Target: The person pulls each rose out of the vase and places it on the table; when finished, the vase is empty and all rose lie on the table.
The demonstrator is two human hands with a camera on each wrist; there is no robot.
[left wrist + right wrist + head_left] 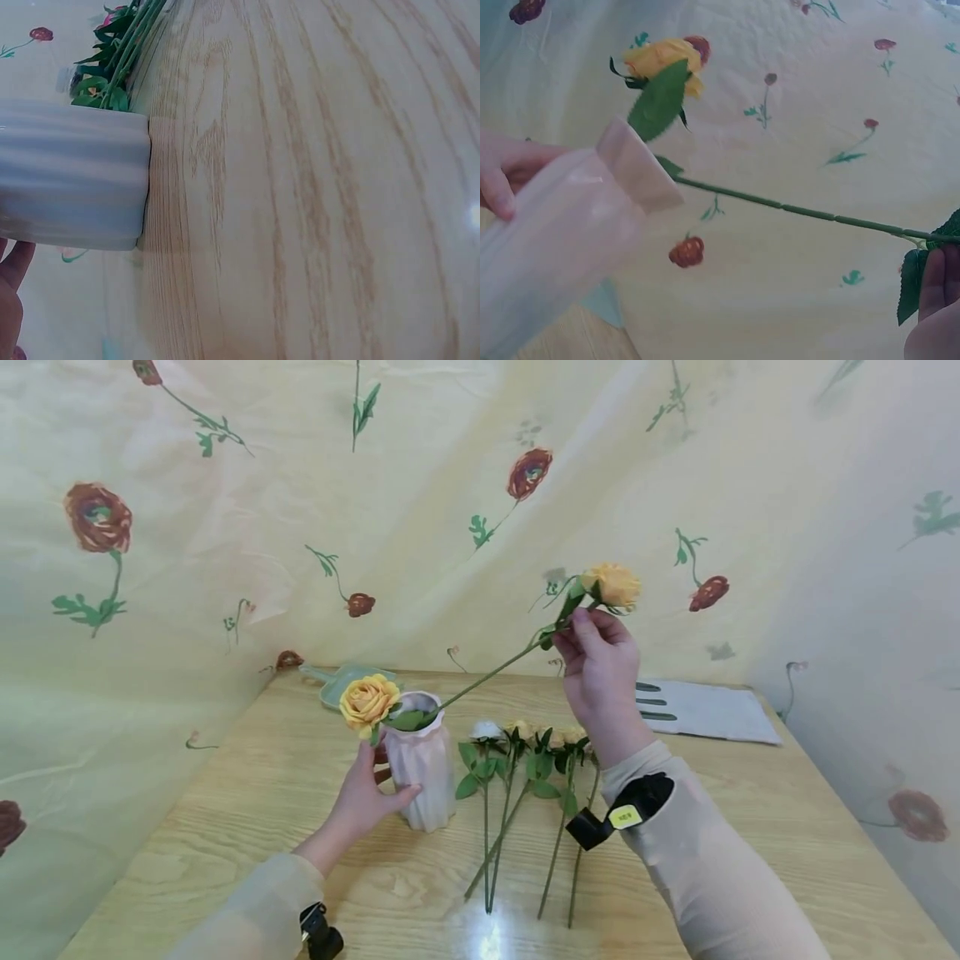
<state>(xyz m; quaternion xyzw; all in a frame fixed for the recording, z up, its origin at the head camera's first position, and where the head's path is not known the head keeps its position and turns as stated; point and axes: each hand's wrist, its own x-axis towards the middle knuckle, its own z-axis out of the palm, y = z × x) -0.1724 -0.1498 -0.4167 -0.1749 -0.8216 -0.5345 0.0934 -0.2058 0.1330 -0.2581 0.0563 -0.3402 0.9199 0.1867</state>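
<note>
A pale pinkish-white ribbed vase [422,777] stands on the table, held round its left side by my left hand [366,797], thumb across the front. One yellow rose [370,704] leans out over the left of its rim. Up and to the right, my right hand [602,672] pinches the stem of another yellow rose [613,587] just below the bloom, among its leaves. That stem slants down to the left, its lower end at the vase mouth; whether it is inside cannot be told. In the left wrist view, fingertips touch the vase [75,176].
Right of the vase several roses lie on the wooden table [225,827], among them a white rose [487,731], stems toward me. Behind the vase is a light green dustpan-like tray [330,693]. A white sheet with dark green stripes [712,710] lies at the back right.
</note>
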